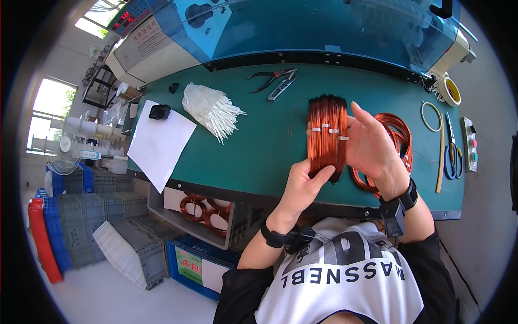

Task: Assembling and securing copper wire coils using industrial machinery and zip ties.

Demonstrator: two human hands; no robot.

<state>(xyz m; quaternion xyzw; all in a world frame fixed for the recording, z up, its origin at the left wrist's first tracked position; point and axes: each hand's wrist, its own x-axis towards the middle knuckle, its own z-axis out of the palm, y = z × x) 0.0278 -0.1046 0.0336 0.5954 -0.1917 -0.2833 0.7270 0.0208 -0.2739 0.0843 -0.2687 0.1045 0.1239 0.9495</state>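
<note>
A thick bundle of copper wire coils [321, 141] stands on edge above the green table, with several small white ties round its strands. My left hand [306, 186] is closed round its lower end, the thumb pressed on the near side. From the right, my right hand [377, 148] cups the bundle; its fingers pass behind the wire, mostly hidden, with fingertips showing at the left side. The right thumb sticks up, apart from the coils. Beyond my right hand lies another group of copper coils [402, 132] on the table, partly covered by that hand.
Pliers [264, 81] and a utility knife [283, 87] lie at the back. Left are white ties in a bag [210, 108] and paper [161, 141] under a black block [159, 112]. Scissors [453, 154] lie right. A blue-covered machine [324, 32] borders the far edge; a grey crate [232, 229] holds coils below.
</note>
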